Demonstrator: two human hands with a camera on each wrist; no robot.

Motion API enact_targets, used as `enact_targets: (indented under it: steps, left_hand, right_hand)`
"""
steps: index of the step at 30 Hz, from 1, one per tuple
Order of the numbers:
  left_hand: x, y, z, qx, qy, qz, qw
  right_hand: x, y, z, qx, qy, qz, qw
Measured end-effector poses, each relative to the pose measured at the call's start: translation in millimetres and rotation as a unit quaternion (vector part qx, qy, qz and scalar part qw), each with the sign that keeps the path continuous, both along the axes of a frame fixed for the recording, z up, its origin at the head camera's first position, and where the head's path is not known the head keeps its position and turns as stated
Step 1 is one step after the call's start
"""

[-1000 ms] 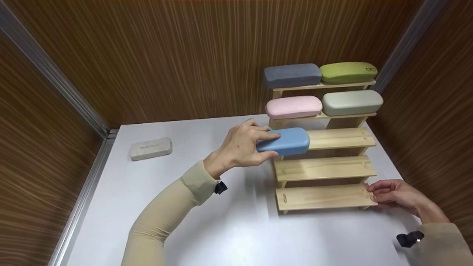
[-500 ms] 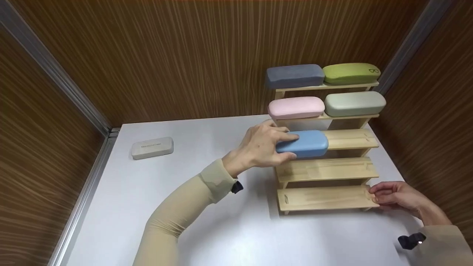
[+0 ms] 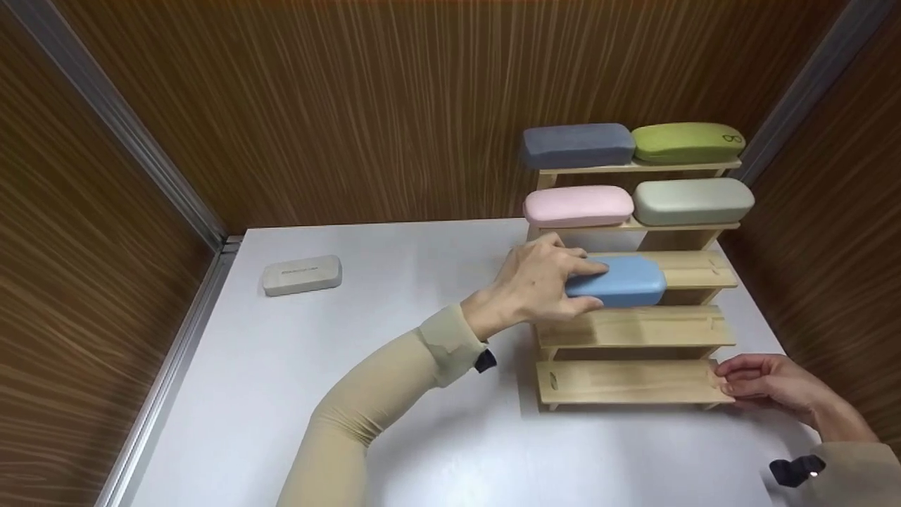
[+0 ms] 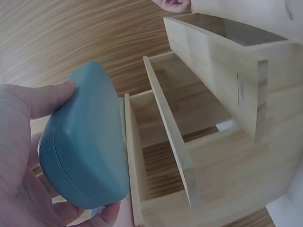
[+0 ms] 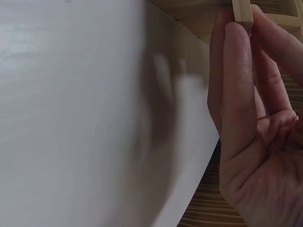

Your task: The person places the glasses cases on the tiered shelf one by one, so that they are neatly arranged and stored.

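My left hand (image 3: 538, 285) grips a blue glasses case (image 3: 623, 282) by its left end, thumb at the front and fingers over the top and back. The case overlaps the middle step of a tiered wooden rack (image 3: 633, 382) in the head view. In the left wrist view the same blue case (image 4: 90, 137) lies between thumb and fingers, beside the rack's steps. My right hand (image 3: 792, 391) pinches the right end of the lowest step; the right wrist view has the step's end (image 5: 243, 12) between thumb and fingertips.
On the top step sit a dark blue case (image 3: 578, 146) and a lime green case (image 3: 688, 143). One step lower are a pink case (image 3: 578, 206) and a pale green case (image 3: 693, 202). A light grey case (image 3: 303, 275) lies on the white table (image 3: 394, 260) at left.
My left hand has carried the blue glasses case rightward along the middle step. My right hand keeps its pinch on the lowest step. The whole head view has shifted slightly.
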State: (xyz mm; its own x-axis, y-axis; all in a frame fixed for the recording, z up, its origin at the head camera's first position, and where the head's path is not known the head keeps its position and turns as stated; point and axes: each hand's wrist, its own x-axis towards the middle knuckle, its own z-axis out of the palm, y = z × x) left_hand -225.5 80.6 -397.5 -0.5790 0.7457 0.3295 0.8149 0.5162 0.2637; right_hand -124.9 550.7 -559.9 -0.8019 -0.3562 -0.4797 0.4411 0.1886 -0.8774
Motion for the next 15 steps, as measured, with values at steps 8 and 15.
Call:
enact_targets:
  steps: [8, 15]
  left_hand:
    - [0.6, 21.3, 2.9, -0.008, 0.013, -0.009, 0.9999]
    - [-0.2, 36.1, 3.2, -0.028, -0.005, 0.008, 0.9996]
  right_hand:
    - [3.7, 3.1, -0.5, -0.021, 0.015, 0.009, 0.9996]
    - [0.8, 0.9, -0.4, -0.013, 0.008, 0.006, 0.9999]
